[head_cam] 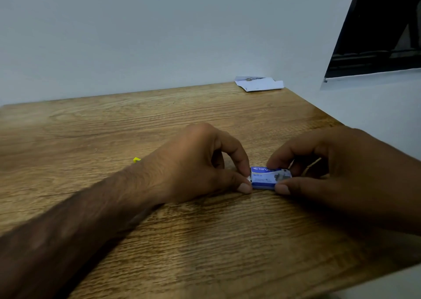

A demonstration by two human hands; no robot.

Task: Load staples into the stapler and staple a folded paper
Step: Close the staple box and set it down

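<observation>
A small blue and white staple box (265,178) lies on the wooden table (159,121), pinched from both ends. My left hand (200,162) grips its left end with thumb and forefinger. My right hand (330,164) holds its right end the same way. A folded white paper (259,83) rests at the table's far edge against the wall. A small yellow thing (136,160) peeks out behind my left wrist; most of it is hidden, so I cannot tell what it is.
A pale wall runs along the back of the table. A dark window frame (376,36) sits at the upper right. The table's right edge slants close to my right hand.
</observation>
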